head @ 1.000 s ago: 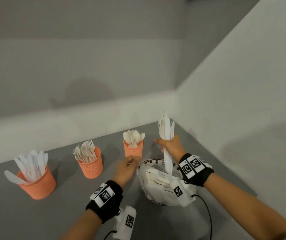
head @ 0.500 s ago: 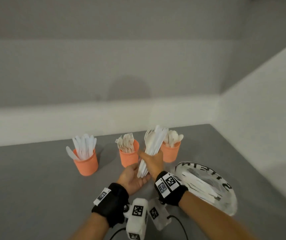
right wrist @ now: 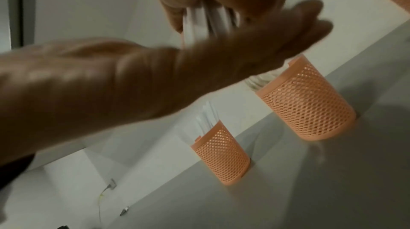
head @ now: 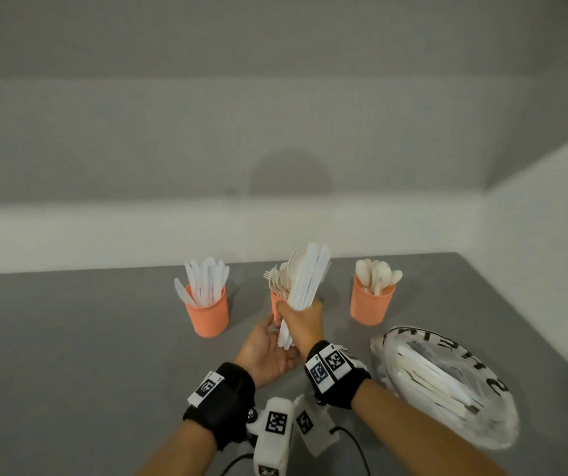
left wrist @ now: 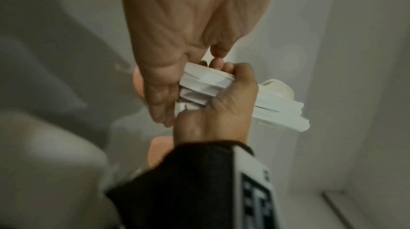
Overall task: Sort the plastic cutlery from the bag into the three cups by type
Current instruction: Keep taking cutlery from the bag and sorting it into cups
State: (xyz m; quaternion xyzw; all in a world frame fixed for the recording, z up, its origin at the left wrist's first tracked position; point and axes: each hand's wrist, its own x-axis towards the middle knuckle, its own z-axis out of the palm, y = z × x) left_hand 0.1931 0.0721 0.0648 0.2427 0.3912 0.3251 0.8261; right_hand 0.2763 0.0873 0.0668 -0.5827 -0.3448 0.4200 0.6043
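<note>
Right hand (head: 301,317) clenched around a mixed cutlery bundle (head: 304,286), centre frame, before the middle cup (head: 277,305). Left hand (head: 265,348) spread loose, palm cupping the handle ends (left wrist: 199,85). Could fan out and spill, or land unsorted. Bag (head: 447,383) lower right, still stocked.

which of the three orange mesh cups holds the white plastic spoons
The rightmost orange mesh cup, nearest the plastic bag: rounded spoon bowls stick out. The left cup holds flat knives, the middle cup forks.
</note>
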